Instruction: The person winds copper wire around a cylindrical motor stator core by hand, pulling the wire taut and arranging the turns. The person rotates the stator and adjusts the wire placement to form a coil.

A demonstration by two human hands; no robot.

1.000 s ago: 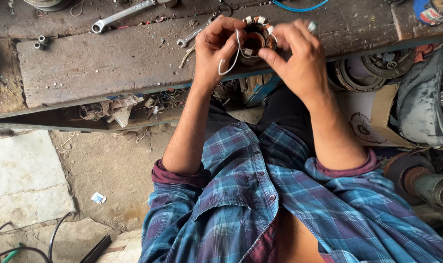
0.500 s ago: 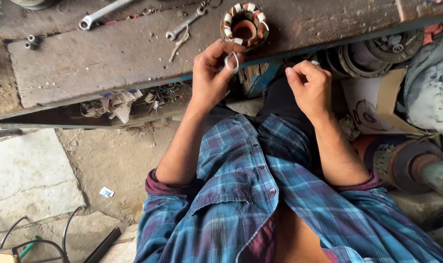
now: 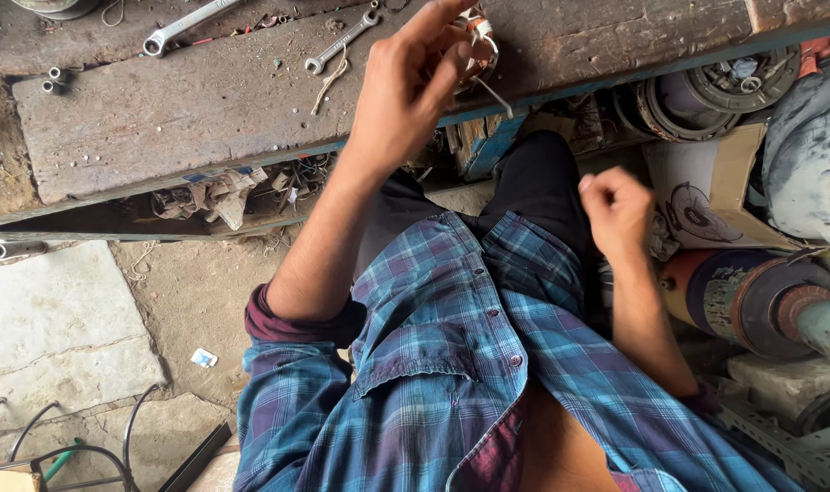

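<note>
A small round motor stator with copper windings (image 3: 479, 41) rests near the front edge of a worn wooden bench (image 3: 159, 118). My left hand (image 3: 406, 91) reaches up to it, and its fingertips pinch the stator's left side. A pale wire end (image 3: 499, 98) sticks out below the stator. My right hand (image 3: 617, 208) is off the bench, above my lap. Its fingers are curled in, and nothing shows in them. My blue checked shirt (image 3: 451, 364) fills the lower middle of the view.
Two spanners (image 3: 182, 25) (image 3: 342, 41) and small sockets (image 3: 55, 80) lie on the bench. Right of my legs stand a cardboard box (image 3: 706, 191), a rusty cylindrical motor (image 3: 752, 296) and round metal parts (image 3: 725, 82). Stone slabs (image 3: 59, 319) and cables (image 3: 68, 437) are at the lower left.
Both hands held the stator above the bench a second ago. It now sits on the bench. My right hand has let go and dropped toward my lap, while the left stays on it.
</note>
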